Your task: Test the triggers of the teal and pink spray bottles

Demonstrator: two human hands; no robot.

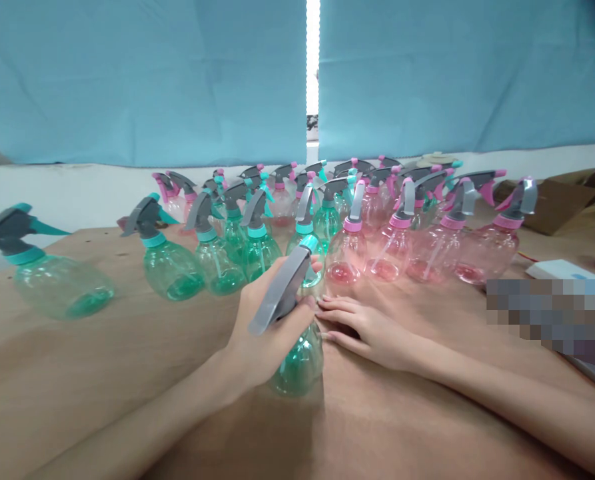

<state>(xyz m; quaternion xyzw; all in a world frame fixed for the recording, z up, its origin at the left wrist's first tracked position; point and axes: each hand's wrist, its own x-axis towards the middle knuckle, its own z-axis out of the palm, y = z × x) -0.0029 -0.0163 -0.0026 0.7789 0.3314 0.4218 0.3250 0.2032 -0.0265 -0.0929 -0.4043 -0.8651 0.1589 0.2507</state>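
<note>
The left arm (pixel 177 407) is closest, and its left hand (pixel 260 327) is wrapped around the neck of a green spray bottle (pixel 300 367). Both hands are over a brown table (pixel 402 427). Far past them are a white wall (pixel 52 193) and blue cloth (pixel 152 80), with a bright gap (pixel 312 60) in the middle. The bottle's round belly is just under the left hand, and its gray top pokes up above the thumb. The right hand (pixel 380 337) is open, fingers apart, just beside the bottle; I can't tell if they touch it. Pink bottles (pixel 344 260) stand beyond the right hand. Blurry squares (pixel 552 313) to its right hide any words there.
</note>
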